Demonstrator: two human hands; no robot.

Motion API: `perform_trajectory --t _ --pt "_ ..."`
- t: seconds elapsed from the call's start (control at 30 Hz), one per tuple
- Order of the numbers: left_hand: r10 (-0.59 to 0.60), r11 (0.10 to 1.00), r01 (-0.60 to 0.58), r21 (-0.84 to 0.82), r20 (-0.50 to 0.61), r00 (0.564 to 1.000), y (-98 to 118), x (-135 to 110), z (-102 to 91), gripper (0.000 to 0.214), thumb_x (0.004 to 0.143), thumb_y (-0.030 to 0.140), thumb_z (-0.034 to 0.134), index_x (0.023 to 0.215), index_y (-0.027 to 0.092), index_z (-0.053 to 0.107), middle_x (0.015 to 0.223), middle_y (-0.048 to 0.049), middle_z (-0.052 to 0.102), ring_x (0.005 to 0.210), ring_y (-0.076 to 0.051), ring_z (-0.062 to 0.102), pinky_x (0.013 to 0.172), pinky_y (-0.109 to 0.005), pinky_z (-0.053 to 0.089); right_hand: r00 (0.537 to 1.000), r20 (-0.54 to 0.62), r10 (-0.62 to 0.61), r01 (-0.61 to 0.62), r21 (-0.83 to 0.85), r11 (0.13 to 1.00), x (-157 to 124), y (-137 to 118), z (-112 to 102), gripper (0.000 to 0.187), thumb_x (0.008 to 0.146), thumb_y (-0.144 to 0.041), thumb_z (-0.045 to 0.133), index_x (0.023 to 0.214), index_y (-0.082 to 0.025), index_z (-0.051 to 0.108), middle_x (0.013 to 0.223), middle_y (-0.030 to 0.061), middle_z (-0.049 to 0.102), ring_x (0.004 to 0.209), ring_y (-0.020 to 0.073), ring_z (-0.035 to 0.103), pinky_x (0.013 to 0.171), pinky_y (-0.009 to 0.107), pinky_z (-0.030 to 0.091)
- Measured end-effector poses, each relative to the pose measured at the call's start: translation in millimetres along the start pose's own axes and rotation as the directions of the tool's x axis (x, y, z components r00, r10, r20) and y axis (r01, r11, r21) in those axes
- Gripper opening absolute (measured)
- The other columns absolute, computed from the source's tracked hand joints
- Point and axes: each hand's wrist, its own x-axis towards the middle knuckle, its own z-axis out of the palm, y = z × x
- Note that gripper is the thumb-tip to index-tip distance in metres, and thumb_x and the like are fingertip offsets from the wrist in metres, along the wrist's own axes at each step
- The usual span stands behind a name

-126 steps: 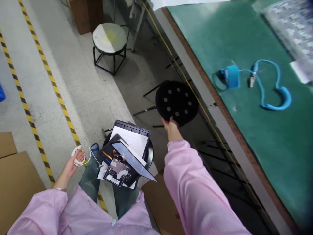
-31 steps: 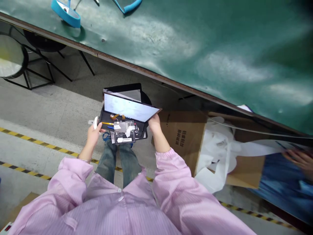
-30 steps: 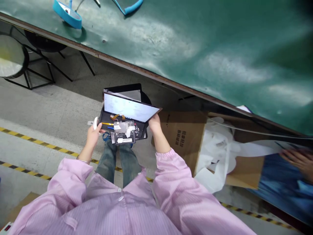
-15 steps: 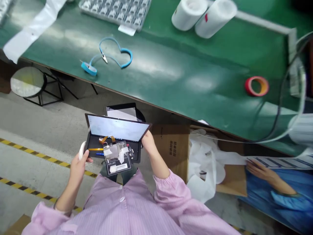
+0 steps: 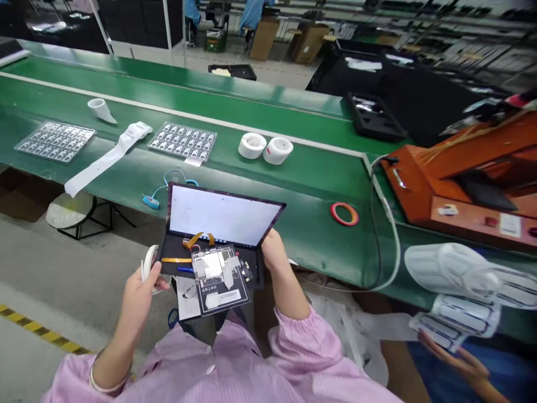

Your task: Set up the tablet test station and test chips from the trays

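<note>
We hold open black case at its right edge with right hand; pale display panel stands tilted up behind. Orange flex cable lies on case floor. Circuit board sits on black card, overhanging front edge. Left hand grips white tape roll just beside case.
</note>
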Motion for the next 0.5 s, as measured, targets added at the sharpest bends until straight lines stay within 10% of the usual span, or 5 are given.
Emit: perform_trajectory --t 0.2,0.5 --pt "0.112 0.988 -0.105 -0.113 0.055 0.992 48 49 110.5 0.047 0.071 0.060 0.067 0.077 0.015 0.060 0.051 -0.0015 0.063 0.049 -0.013 0.058 0.052 -0.021 0.043 0.996 -0.022 -0.089 0.088 -0.026 0.996 100 -33 -67 0.025 0.063 -0.032 0.072 0.084 -0.019 0.071 0.089 0.0045 0.076 0.090 0.0252 0.069 0.087 0.041 0.055" --pt "0.034 0.995 -0.027 -0.101 0.073 0.997 40 112 246.1 0.041 0.074 0.048 0.068 0.093 0.011 0.062 0.046 0.0011 0.059 0.041 -0.014 0.058 0.044 -0.020 0.036 0.995 -0.022 0.099 -0.099 -0.014 0.995 218 12 -158 0.022 0.056 -0.033 0.073 0.071 -0.019 0.066 0.062 0.0023 0.071 0.074 0.0252 0.070 0.076 0.042 0.058"
